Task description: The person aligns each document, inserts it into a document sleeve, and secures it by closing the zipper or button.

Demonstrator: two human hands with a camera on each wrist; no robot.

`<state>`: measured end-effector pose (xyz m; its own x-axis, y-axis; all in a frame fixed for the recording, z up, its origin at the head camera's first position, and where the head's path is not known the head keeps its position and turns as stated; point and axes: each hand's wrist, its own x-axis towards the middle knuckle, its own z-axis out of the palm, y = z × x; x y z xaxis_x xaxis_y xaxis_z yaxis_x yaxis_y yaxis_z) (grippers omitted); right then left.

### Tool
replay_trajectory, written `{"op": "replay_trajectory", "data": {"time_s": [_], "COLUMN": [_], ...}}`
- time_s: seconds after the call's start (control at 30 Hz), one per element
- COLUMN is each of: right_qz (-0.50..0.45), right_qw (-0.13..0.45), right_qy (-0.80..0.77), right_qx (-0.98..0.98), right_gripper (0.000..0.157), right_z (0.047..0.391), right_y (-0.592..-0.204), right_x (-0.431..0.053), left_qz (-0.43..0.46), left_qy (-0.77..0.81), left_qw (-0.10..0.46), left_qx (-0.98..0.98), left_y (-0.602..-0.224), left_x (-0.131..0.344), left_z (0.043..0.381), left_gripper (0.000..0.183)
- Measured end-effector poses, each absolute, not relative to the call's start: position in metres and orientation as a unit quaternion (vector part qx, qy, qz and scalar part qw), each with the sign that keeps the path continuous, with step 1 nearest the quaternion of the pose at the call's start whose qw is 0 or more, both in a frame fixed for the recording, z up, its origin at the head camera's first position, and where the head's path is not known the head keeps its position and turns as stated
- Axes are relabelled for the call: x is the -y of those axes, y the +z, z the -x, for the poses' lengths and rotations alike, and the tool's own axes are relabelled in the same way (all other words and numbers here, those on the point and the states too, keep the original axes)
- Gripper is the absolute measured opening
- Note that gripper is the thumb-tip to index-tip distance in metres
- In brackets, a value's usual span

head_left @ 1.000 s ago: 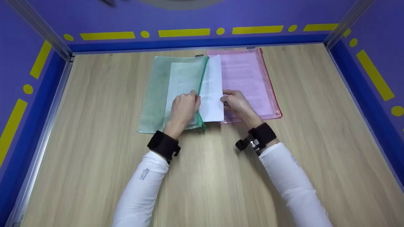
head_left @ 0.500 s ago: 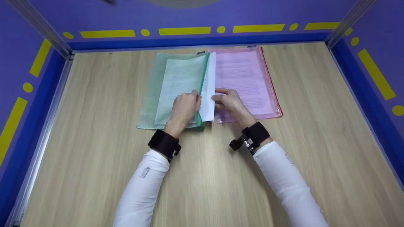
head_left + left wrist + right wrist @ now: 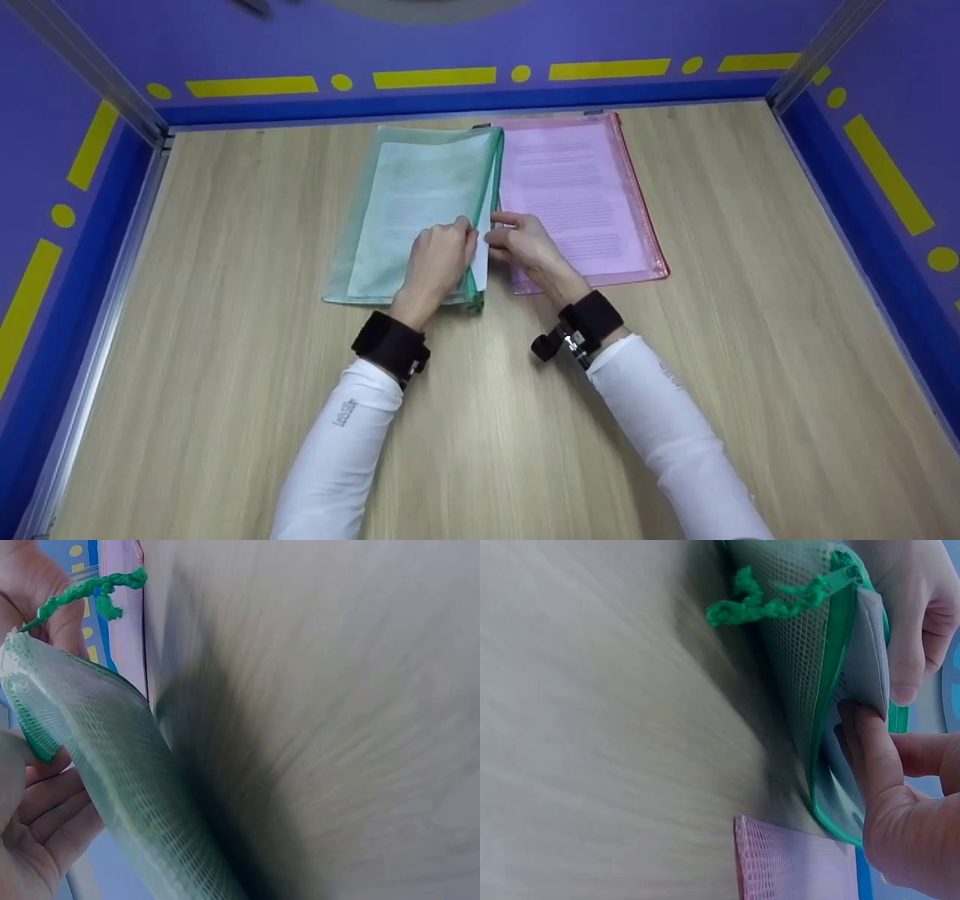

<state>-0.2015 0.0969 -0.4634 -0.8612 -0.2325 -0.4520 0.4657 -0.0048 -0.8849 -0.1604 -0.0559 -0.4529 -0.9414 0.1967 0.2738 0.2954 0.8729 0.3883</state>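
A green mesh zipper pouch (image 3: 351,251) lies at the table's far middle, its right side gaping. Printed paper sheets (image 3: 481,264) are mostly inside, showing through the mesh; a white strip sticks out at the opening. My left hand (image 3: 437,259) pinches the pouch's upper zipper edge and holds it up. With thumb and fingers, my right hand (image 3: 534,246) pinches the papers' outer edge; in the right wrist view its fingertips (image 3: 866,716) reach into the mouth. A braided green cord (image 3: 769,609) hangs from the zipper end.
A pink mesh pouch (image 3: 637,195) with a red zipper and printed paper inside lies flat at the right, close to the green one. The wooden tabletop (image 3: 480,435) extends toward me. Purple-blue panels (image 3: 420,45) stand along the back and both sides.
My right hand has moved left, sliding the papers deeper into the green pouch. The exposed white part has shrunk to a narrow strip. My left hand keeps its grip in place.
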Motion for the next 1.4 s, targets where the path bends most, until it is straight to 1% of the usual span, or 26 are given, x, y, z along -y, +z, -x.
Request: {"op": "replay_trajectory", "data": {"time_s": [0.17,0.3,0.6,0.77,0.83,1.1,1.4], "right_qz": [-0.092,-0.104,-0.097,-0.091,-0.092,-0.098,-0.091], "right_qw": [0.251,0.25,0.252,0.269,0.277,0.271,0.266], "right_qy": [-0.699,-0.714,-0.701,-0.691,-0.688,-0.695,-0.656], "right_qx": [-0.663,-0.646,-0.66,-0.665,-0.664,-0.658,-0.701], "right_gripper": [0.059,0.058,0.044,0.051,0.053,0.038,0.04], "right_z": [0.203,0.203,0.201,0.201,0.201,0.198,0.195], "right_y": [-0.463,-0.465,-0.468,-0.468,-0.468,-0.47,-0.464], "right_x": [-0.094,-0.09,-0.081,-0.082,-0.083,-0.097,-0.125], "left_qz": [0.126,0.131,0.144,0.133,0.128,0.113,0.086], "left_qy": [-0.227,-0.239,-0.249,-0.242,-0.239,-0.236,-0.23], "left_qw": [0.126,0.133,0.145,0.145,0.139,0.117,0.115], "left_qx": [0.958,0.953,0.947,0.95,0.953,0.958,0.963], "left_y": [-0.452,-0.451,-0.45,-0.45,-0.45,-0.452,-0.457], "left_x": [0.056,0.055,0.052,0.052,0.052,0.051,0.05], "left_z": [0.16,0.16,0.159,0.159,0.159,0.16,0.165], "left_gripper": [0.022,0.022,0.024,0.024,0.026,0.024,0.024]}}
